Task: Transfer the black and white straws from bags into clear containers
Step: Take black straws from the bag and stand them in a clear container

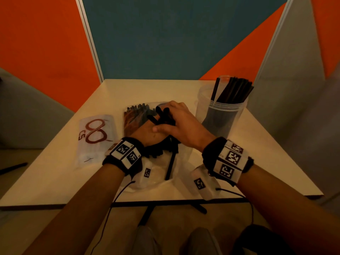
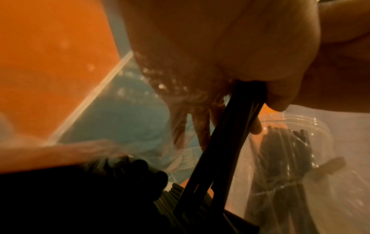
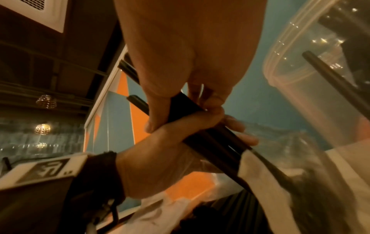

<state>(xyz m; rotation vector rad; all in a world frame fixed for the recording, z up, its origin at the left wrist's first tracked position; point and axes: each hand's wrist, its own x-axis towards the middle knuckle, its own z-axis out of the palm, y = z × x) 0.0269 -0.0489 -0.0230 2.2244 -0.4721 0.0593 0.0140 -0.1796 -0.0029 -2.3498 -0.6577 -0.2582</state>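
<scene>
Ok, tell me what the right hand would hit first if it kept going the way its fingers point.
The right hand, gripping a few black straws, points away and leftward over the open bag. It would probably meet the bag's bundled straws first, then bare table; depth is uncertain.

Head camera looks forward and down at table (image 1: 128,89). Left wrist camera sits close under palm, facing partition. Right wrist camera tilts upward, close. All three share black straws (image 1: 162,116) (image 2: 236,126) (image 3: 200,134) and clear container (image 1: 222,111) (image 2: 300,158) (image 3: 300,79).
</scene>
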